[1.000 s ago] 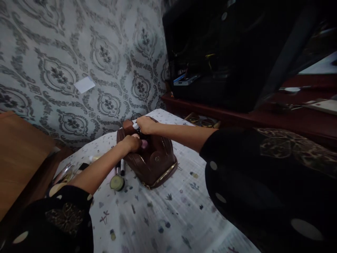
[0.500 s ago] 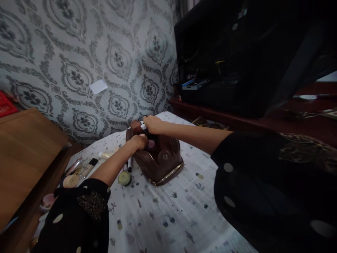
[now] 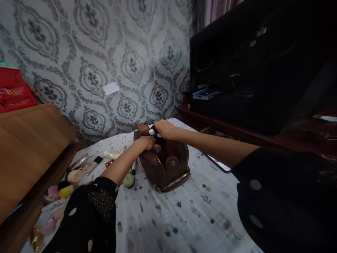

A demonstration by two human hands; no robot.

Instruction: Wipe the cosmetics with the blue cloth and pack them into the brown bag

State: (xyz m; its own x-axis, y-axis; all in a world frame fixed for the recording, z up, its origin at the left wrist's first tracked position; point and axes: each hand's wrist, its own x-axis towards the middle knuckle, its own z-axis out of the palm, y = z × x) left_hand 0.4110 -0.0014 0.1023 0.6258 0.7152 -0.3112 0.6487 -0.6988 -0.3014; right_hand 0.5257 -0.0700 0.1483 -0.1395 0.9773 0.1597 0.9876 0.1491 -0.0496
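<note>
A brown leather cosmetic bag (image 3: 172, 174) stands on the patterned white cloth, its top unzipped and wide. My left hand (image 3: 147, 143) is closed on the bag's left rim, fingers curled over the edge. At the far rim my right hand (image 3: 165, 130) is closed too, palm down, with its fingertips partly hidden. Inside the bag, between my hands, a dark bottle with a white cap (image 3: 152, 132) shows beside a pink item (image 3: 157, 148). The rest of the bag's inside is in shadow.
Left of the bag lie a green-lidded jar (image 3: 129, 180), a foundation bottle (image 3: 93, 165), a cream tube (image 3: 112, 154), a round beige compact (image 3: 75, 175) and several other cosmetics. A phone (image 3: 219, 164) lies under my right forearm. A television (image 3: 252, 80) stands at right, a wooden cabinet (image 3: 31, 140) at left.
The view has shifted left and up slightly, so the bag and both hands sit farther right and lower. The phone has come into sight. Both hands remain at the bag.
</note>
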